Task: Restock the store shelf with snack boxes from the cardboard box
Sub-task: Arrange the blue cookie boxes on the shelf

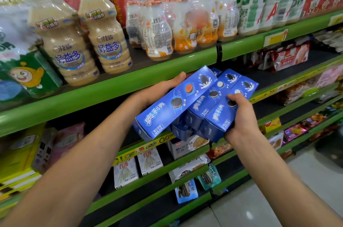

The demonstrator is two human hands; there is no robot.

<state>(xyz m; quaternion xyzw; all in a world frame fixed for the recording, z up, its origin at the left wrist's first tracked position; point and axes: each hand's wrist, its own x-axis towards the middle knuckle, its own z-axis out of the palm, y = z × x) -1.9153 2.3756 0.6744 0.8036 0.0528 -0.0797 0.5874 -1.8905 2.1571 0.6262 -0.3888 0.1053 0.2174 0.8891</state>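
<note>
Two bare forearms reach in from the bottom edge. The left hand (pixel 163 87) curls its grip over the far long edge of the leftmost blue snack box (pixel 174 102); its fingers are hidden behind the carton. The right hand (pixel 241 113) grips the rightmost box (pixel 228 108), fingers curled over its printed face. A middle box (pixel 211 96) is wedged between, more lying half hidden underneath. The bundle sits tilted before the green shelf (pixel 111 89); the blurred bottles (pixel 78 37) above are hard to read.
</note>
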